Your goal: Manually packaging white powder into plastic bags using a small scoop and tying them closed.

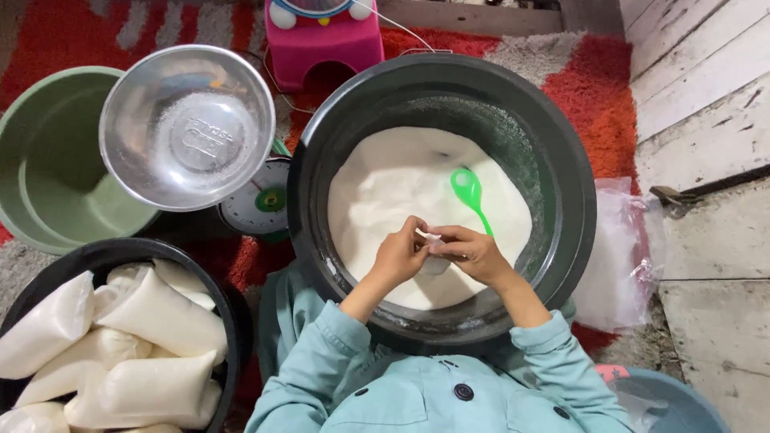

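Over the big black round tub (pixel 561 265) of white powder, my left hand (pixel 399 255) and right hand (pixel 473 252) both pinch a small clear plastic bag (pixel 434 258), working its mouth open, I reckon; the green plastic spoon (pixel 469 195) stuck beside them comes next.

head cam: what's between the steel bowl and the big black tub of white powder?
In the head view, a kitchen scale sits between the steel bowl and the black tub, its dial partly under the bowl's rim.
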